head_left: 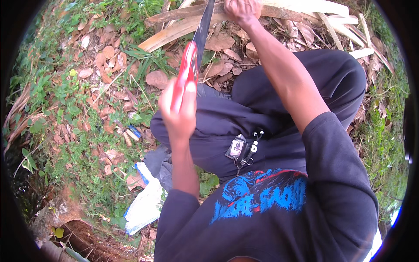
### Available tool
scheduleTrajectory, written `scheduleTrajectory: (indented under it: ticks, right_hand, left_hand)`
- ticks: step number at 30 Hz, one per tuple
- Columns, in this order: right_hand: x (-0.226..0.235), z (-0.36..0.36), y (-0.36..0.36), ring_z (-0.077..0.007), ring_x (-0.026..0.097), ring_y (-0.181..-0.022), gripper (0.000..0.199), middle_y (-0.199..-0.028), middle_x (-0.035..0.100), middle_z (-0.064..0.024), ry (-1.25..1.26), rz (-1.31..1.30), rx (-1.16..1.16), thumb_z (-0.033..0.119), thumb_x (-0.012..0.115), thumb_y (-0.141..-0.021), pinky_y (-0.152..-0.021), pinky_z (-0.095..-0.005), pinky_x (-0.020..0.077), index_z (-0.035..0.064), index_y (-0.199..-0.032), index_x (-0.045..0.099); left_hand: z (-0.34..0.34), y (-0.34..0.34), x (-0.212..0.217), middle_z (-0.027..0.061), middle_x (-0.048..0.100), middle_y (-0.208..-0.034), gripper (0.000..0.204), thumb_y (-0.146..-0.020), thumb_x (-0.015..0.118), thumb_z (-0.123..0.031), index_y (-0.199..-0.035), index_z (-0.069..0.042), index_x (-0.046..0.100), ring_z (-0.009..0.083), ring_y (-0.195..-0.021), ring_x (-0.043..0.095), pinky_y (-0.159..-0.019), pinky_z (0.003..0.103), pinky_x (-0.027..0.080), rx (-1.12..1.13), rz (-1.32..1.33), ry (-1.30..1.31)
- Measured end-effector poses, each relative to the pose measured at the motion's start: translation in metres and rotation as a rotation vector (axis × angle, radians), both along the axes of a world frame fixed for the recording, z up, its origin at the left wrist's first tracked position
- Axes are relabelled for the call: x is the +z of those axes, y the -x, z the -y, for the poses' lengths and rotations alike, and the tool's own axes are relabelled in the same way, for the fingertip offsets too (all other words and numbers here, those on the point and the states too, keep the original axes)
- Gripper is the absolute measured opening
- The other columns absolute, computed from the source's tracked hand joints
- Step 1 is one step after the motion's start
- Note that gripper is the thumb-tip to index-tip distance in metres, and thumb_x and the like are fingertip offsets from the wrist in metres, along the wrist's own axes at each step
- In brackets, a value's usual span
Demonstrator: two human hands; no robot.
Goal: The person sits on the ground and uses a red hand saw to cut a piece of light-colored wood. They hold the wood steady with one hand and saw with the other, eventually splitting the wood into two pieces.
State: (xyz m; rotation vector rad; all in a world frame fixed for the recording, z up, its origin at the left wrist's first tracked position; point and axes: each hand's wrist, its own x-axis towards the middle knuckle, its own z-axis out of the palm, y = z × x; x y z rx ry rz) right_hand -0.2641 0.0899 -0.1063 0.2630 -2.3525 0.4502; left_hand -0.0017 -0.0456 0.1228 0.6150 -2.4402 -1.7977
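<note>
A: While the left hand (179, 111) is wrapping fully round the red handle (185, 76) of the long knife (201, 32), the fingers are closing tight with no gap showing. The dark blade is running up and away from that grip, its far end lying against the pale split stalk (183, 28) on the ground.

B: Noting. And the other hand?

A: The right hand (241, 9) is curling over the same stalk, just to the right of where the blade is meeting it. Fingers are folding down over the wood; I judge it is pinning the piece so it is not shifting under the edge. The picture's rim is cutting off the knuckles, so how far the fingers go under the stalk I cannot tell.

B: Why is the handle sitting so low and near the body?

A: Probably for leverage: the grip is staying back over the knee in dark trousers (270, 109), the blade tip forward, so the edge is working away from both hands.

B: Surroundings?

A: More pale stalk strips (345, 26) are lying beyond the right grip. Dry brown leaves (157, 79) and green weeds are spreading left of the knife hand. A white sack (146, 205) is lying below it, beside the elbow.
</note>
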Motion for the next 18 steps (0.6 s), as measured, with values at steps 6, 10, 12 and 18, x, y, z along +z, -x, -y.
scheduleTrajectory:
  ticks: [6, 10, 12, 18]
  right_hand:
    - [0.012, 0.012, -0.009, -0.0258, 0.057, -0.062, 0.02, -0.054, 0.056, -0.0059, 0.041, 0.079, -0.007, 0.025, 0.058, -0.072, -0.064, -0.0471, 0.0436, 0.0181, -0.052, 0.058]
    - [0.001, -0.005, 0.003, -0.0272, 0.061, -0.066, 0.023, -0.06, 0.063, -0.0085, 0.044, 0.196, 0.009, 0.025, 0.056, -0.074, -0.067, -0.0479, 0.044, 0.0174, -0.052, 0.06]
    - [0.012, -0.006, 0.008, -0.027, 0.061, -0.066, 0.024, -0.061, 0.064, -0.0084, -0.011, 0.193, 0.038, 0.025, 0.056, -0.075, -0.066, -0.047, 0.0444, 0.0173, -0.053, 0.061]
    - [0.02, 0.01, 0.001, -0.0263, 0.064, -0.072, 0.026, -0.066, 0.067, -0.0081, 0.133, 0.406, -0.007, 0.028, 0.056, -0.078, -0.069, -0.0455, 0.0479, 0.0163, -0.057, 0.065]
  left_hand:
    - [-0.007, 0.073, -0.057, 0.0011, 0.053, -0.063, 0.012, -0.09, 0.059, -0.009, -0.085, 0.002, 0.057, 0.0081, -0.055, 0.048, -0.051, 0.027, 0.039, 0.028, -0.071, -0.038]
    - [-0.021, 0.005, -0.009, -0.0027, 0.051, -0.064, 0.011, -0.091, 0.059, -0.01, -0.089, 0.0, 0.058, 0.002, -0.05, 0.043, -0.045, 0.019, 0.032, 0.057, 0.031, -0.199]
    - [-0.023, -0.002, 0.0, -0.0035, 0.05, -0.064, 0.012, -0.091, 0.06, -0.012, -0.089, -0.001, 0.059, 0.0005, -0.048, 0.041, -0.045, 0.018, 0.03, 0.039, 0.006, -0.143]
    - [-0.012, 0.103, -0.057, 0.0, 0.055, -0.066, 0.015, -0.089, 0.06, -0.011, -0.081, 0.002, 0.057, 0.0061, -0.057, 0.05, -0.049, 0.025, 0.04, 0.0, -0.062, -0.039]
